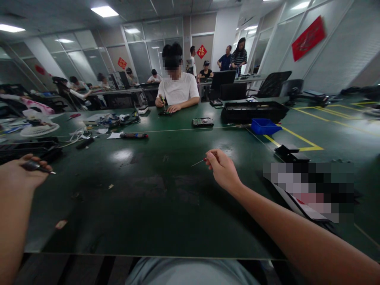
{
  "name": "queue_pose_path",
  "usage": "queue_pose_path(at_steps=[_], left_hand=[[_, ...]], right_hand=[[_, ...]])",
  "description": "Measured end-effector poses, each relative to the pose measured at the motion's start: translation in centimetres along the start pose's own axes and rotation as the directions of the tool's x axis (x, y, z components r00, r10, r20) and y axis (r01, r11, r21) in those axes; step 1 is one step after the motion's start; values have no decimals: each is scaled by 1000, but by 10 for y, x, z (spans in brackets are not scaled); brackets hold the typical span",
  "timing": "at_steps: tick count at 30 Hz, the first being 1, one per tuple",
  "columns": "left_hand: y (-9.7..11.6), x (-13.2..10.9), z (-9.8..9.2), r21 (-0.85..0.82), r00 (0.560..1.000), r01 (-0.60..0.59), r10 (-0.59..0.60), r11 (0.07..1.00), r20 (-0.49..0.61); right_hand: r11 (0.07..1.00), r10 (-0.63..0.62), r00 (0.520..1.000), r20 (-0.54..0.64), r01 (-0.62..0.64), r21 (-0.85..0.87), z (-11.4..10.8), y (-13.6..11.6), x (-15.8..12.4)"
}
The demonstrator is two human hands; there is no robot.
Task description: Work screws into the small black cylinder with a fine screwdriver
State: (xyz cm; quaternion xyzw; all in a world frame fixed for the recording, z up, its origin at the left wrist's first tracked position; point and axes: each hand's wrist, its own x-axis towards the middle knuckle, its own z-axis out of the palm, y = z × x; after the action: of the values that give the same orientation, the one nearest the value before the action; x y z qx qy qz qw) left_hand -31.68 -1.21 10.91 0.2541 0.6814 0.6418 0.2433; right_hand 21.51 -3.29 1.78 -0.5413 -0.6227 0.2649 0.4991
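Observation:
At the left edge, my left hand [20, 176] is closed around a dark-handled screwdriver [32, 166], its short metal tip pointing right. My right hand [222, 167], over the middle of the table, pinches a thin screwdriver [198, 162]. Its slim metal shaft sticks out to the left, and a bit of red shows at the fingers; the rest of the handle is hidden in the grip. Both hands are above the dark green table [160, 221], apart from each other. Further back lies a hard drive [202, 122] with its circuit board up.
A blue scoop-like tray [265, 126] sits by a long black casing [253, 112]. A dark marker-like tool [134, 135] and cables [80, 134] lie at left. Across the table a person [178, 89] works with a yellow-handled tool. Black parts [292, 154] lie at right.

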Motion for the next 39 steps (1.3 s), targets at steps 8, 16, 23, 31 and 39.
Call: queue_pose_path(at_steps=[8, 16, 23, 31, 39], left_hand=[[3, -54, 89, -294, 956, 70, 20, 953, 292], [-18, -147, 171, -203, 707, 247, -33, 947, 707], [-30, -228, 206, -141, 501, 189, 29, 972, 865], [-55, -265, 214, -84, 317, -58, 98, 995, 943], [-77, -261, 212, -26, 207, -552, 167, 833, 964]], right_hand=[[1000, -20, 1000, 3, 21, -22, -3, 1, 0], [999, -33, 999, 2, 33, -11, -3, 4, 0], [999, -33, 999, 3, 33, -18, -5, 1, 0], [998, -45, 999, -14, 44, -44, -5, 0, -1], [997, -51, 999, -11, 50, -50, -3, -1, -2]])
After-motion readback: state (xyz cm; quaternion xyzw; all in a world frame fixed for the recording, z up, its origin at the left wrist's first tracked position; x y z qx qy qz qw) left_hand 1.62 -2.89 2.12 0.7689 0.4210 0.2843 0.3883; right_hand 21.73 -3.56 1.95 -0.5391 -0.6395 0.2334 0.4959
